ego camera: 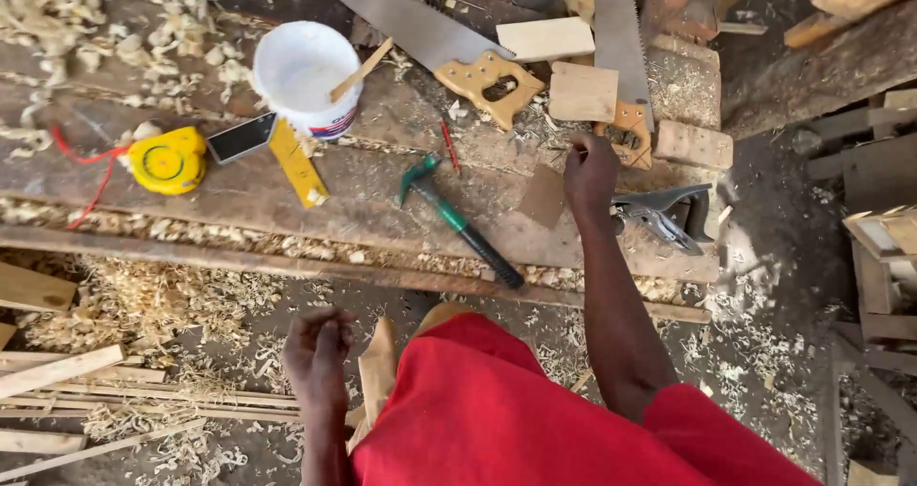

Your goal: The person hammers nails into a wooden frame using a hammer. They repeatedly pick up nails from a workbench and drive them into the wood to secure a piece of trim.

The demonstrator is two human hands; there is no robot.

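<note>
**Hands at a shaving-strewn workbench**

A rough plank workbench (pixel 287 190), littered with curled shavings, fills the upper frame. On it lie two handsaws (pixel 420 23) with pale wooden handles, a white plastic bucket (pixel 301 75), a green-handled claw hammer (pixel 458 219) and a yellow tape measure (pixel 170 159). Right of centre, the right hand (pixel 590 173) pinches a thin nail (pixel 579 148), just above a flat brown card (pixel 543 197). The left hand (pixel 317 350), lower centre-left, is loosely curled, empty, well apart from the nail.

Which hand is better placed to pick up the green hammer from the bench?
Probably the right hand: it is over the bench, beside the green hammer. The left hand hangs below the bench edge.
</note>
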